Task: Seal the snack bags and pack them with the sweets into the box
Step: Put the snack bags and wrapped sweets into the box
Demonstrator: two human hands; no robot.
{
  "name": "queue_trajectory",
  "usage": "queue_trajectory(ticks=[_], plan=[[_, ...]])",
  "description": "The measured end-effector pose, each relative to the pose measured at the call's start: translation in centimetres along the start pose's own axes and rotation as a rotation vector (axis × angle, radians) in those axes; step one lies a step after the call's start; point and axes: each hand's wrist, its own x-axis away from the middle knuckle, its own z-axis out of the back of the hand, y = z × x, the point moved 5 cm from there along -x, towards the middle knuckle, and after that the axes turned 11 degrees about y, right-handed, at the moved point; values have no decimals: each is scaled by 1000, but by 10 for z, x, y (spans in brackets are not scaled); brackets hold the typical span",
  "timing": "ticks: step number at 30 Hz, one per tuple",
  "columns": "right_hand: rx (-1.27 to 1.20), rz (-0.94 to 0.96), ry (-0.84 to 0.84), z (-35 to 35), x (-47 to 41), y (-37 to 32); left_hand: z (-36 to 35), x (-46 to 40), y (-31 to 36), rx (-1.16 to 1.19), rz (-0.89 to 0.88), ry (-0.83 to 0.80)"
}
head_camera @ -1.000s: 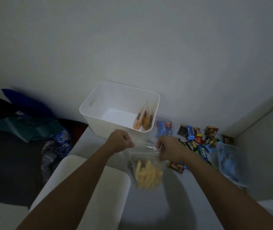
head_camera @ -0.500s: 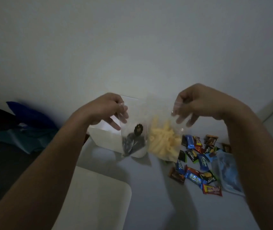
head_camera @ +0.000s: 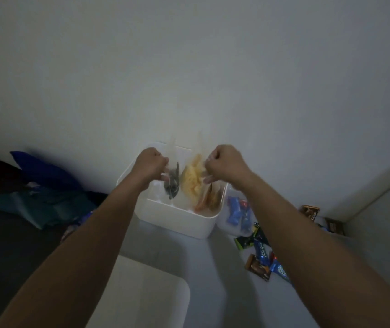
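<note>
Head view: Two clear bags are held over the white box [head_camera: 177, 217], which stands on a pale table [head_camera: 213, 268] against the far wall [head_camera: 189, 67]. The left hand [head_camera: 150, 165] is curled into a fist, and the top of the dark-snack bag [head_camera: 173, 183] is pinched in it; this bag hangs inside the box's left half. The right hand [head_camera: 222, 162] is likewise curled, and the top of the yellow-snack bag [head_camera: 192, 179] is gripped in it; the bag hangs just right of the dark one, the two nearly touching. Whether either bag's seal is closed cannot be told, as the tops are blurred. An orange-snack bag [head_camera: 209, 200] is seen leaning in the box's right side, behind and below the yellow one. Just right of the box a clear bag of blue sweets [head_camera: 236, 211] lies on the table. Loose wrapped sweets [head_camera: 259, 259] are scattered nearer, on the right, partly hidden by the right forearm; two brown ones lie farther right by the wall. A white lid [head_camera: 142, 297] lies near, at the table's left edge. On the far left, blue and teal cloth [head_camera: 40, 185] is piled on a dark surface.
</note>
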Motion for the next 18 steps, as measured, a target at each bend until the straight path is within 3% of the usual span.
queue_trajectory(ticks=[5, 13, 18], plan=[[119, -177, 31, -37, 2, 54, -27, -14, -52, -241, -35, -36], [152, -395, -54, -51, -13, 84, -71, -6, -71, -526, -117, -314], [292, -311, -86, -51, -27, 83, -86, -20, -73, -535, 70, -387]])
